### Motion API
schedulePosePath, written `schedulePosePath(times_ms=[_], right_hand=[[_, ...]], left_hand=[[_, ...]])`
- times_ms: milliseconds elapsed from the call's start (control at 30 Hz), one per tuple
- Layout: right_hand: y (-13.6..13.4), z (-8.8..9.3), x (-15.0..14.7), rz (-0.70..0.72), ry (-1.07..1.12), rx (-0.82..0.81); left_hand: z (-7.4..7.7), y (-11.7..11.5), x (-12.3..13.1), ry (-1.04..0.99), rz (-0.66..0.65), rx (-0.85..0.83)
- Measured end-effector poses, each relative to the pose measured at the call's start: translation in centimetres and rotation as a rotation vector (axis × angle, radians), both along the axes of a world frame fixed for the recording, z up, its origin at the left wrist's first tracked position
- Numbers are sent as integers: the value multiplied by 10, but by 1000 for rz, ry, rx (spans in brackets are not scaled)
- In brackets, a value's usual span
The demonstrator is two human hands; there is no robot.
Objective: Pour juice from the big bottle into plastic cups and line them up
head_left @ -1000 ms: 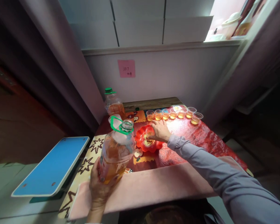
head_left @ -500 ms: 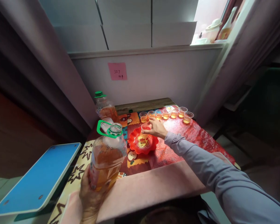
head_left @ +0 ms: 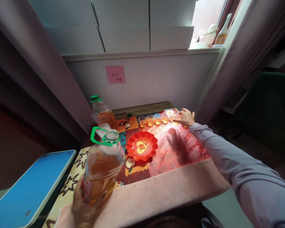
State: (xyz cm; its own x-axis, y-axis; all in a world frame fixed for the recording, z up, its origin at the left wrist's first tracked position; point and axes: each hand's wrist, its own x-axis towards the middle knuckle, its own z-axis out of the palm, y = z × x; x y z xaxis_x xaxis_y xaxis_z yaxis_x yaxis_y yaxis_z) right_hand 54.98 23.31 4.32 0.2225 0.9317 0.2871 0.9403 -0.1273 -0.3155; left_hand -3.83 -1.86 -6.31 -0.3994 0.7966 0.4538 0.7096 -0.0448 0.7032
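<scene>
Pale wall [head_left: 156, 76] fills the upper middle of the frame, behind a table [head_left: 152, 107]. At lower left, the left hand [head_left: 84, 209] is wrapped around a part-filled open jug [head_left: 104, 167]. Right of center, the right hand [head_left: 187, 118] is at the right end of a row of cups [head_left: 158, 119]; whether it grips one, I cannot tell. A red bowl [head_left: 142, 146] sits mid-frame, a capped jug [head_left: 103, 116] to its upper left.

Left hand [head_left: 85, 204] around an open bottle [head_left: 104, 172], right hand [head_left: 187, 118] at the cups [head_left: 158, 119], red dish [head_left: 142, 147] near the bottle.
</scene>
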Motion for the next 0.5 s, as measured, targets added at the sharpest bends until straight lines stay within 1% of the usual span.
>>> schedulePosePath(times_ms=[167, 367, 500], right_hand=[[4, -10, 15, -55, -7, -67], [8, -24, 16, -69, -23, -105], [13, -29, 17, -62, -29, -88]], left_hand=[[5, 0, 5, -25, 28, 31], [6, -1, 1, 0, 17, 8], [11, -4, 11, 2, 44, 25]])
